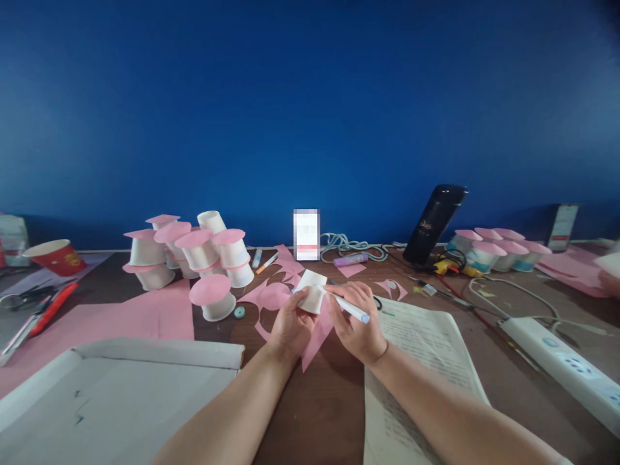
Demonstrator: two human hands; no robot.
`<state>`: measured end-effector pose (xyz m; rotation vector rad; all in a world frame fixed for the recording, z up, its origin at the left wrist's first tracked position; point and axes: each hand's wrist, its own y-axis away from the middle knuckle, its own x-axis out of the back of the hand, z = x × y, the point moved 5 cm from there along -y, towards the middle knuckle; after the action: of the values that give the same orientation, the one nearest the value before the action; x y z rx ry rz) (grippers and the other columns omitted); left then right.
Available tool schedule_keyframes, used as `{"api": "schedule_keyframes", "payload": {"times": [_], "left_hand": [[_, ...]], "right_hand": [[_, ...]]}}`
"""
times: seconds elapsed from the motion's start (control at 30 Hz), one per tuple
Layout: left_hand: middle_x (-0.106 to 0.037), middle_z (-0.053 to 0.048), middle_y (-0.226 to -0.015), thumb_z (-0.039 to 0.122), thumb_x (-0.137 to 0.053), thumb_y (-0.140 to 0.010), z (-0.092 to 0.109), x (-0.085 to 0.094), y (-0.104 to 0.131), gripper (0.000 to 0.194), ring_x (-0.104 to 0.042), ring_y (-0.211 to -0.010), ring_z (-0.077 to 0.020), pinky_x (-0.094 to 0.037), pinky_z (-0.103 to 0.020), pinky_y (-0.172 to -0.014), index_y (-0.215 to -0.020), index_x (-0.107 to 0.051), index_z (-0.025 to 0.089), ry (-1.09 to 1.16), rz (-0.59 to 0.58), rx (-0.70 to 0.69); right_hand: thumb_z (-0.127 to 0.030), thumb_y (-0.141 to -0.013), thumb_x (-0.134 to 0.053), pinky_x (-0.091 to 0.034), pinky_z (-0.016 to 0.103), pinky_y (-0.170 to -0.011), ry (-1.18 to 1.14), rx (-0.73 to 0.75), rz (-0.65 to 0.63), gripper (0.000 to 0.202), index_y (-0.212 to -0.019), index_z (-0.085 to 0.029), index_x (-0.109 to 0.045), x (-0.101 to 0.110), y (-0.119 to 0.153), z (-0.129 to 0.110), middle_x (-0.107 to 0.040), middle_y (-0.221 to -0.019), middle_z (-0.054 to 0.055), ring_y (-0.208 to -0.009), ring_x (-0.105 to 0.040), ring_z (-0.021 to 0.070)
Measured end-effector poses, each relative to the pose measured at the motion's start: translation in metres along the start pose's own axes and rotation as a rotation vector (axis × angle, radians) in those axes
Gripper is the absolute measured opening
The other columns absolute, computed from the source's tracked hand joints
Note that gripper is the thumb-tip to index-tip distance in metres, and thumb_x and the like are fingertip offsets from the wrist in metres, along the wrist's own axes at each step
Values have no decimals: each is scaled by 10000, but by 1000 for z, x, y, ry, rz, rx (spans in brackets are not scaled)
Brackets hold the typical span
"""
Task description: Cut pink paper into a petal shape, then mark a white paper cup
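Note:
My left hand (pixel 294 323) is closed around a white paper cup (pixel 310 292), held tilted above the table near its middle. A white marker (pixel 349 307) is gripped in my right hand (pixel 361 323), its tip end against the side of the cup and its bluish end pointing down to the right. Pink paper scraps (pixel 275 296) with cut-out curves lie beneath and behind both hands. Left of my hands stands a white cup (pixel 217 307) topped with a pink paper disc (pixel 210 289).
Several stacked cups (pixel 196 250) with pink paper stand at the back left. In front lies a shallow white box (pixel 159 387). Printed sheets (pixel 431 342) lie under my right forearm. A black bottle (pixel 433 226), cables and a power strip (pixel 566 368) are on the right.

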<state>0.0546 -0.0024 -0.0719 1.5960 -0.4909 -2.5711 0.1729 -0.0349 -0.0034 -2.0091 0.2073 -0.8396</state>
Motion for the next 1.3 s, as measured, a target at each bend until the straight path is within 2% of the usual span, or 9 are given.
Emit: {"api": "schedule_keyframes", "payload": {"times": [0.2, 0.37, 0.6, 1.13, 1.3], "left_hand": [[-709, -59, -802, 95, -665, -742, 0, -1, 2, 82, -670, -726, -125, -534, -214, -739, -822, -652, 105, 6, 0, 3], [-723, -82, -884, 99, -674, -741, 0, -2, 3, 151, -684, -818, -154, -535, -238, -795, -891, -665, 111, -4, -7, -3], [-725, -75, -875, 85, -653, -753, 0, -2, 5, 214, -682, -774, -140, -538, -211, -724, -965, -660, 104, -24, 78, -2], [-732, -86, -897, 78, -635, -766, -1, -4, 4, 230, -690, -806, -150, -542, -210, -756, -992, -656, 108, -27, 34, -4], [-730, -89, -895, 72, -629, -768, -1, -3, 4, 175, -688, -800, -148, -546, -207, -747, -938, -658, 98, -28, 63, -6]], "right_hand": [[-193, -897, -531, -410, 384, -857, -20, -11, -1, 137, -1002, -210, -617, 0, 0, 0, -692, -871, 30, -807, -623, 176], [-193, -899, -529, -424, 389, -865, -41, -8, 52, 147, -1027, -215, -599, 2, 1, 1, -687, -915, 39, -831, -613, 182], [-215, -910, -520, -441, 370, -834, 3, -60, 106, 140, -1021, -215, -605, 5, -1, 9, -692, -939, 42, -870, -620, 190], [-209, -906, -526, -433, 385, -853, 6, -54, 76, 130, -1008, -218, -606, 4, -1, 6, -699, -928, 42, -869, -632, 194], [-216, -906, -527, -432, 384, -859, 11, -57, 74, 131, -1004, -216, -613, 4, -1, 6, -699, -923, 43, -871, -632, 194]]}}
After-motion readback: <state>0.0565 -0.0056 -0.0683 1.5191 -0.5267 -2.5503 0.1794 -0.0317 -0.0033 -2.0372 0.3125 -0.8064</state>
